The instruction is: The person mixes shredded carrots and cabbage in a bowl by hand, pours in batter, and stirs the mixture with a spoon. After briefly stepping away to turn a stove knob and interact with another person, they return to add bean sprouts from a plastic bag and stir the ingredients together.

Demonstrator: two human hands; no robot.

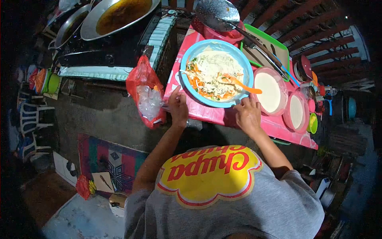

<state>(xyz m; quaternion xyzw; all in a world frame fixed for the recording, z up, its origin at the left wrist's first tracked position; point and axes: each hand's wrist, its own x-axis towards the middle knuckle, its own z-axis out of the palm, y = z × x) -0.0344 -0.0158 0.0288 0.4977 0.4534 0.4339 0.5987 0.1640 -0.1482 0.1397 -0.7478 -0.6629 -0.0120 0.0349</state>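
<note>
A light blue basin (186, 85) holds shredded orange and green vegetables, partly covered by a pale cream batter. An orange spoon (238, 84) lies in the mix, its handle reaching over the right rim. My left hand (178, 107) is at the table's near edge, left of the basin, with fingers bent and apart. Close beside it hangs a red plastic bag (137, 77) with clear plastic (149, 105) inside. My right hand (248, 115) has its spread fingertips right at the basin's lower right rim. Nothing shows in either hand.
Two pink bowls of pale batter, a larger one (268, 89) and a smaller one (296, 110), stand right of the basin. Behind are a green tray (285, 47) with tongs and a dark wok-like ladle (217, 16). A wide pan (91, 32) of brown oil sits on the stove at upper left.
</note>
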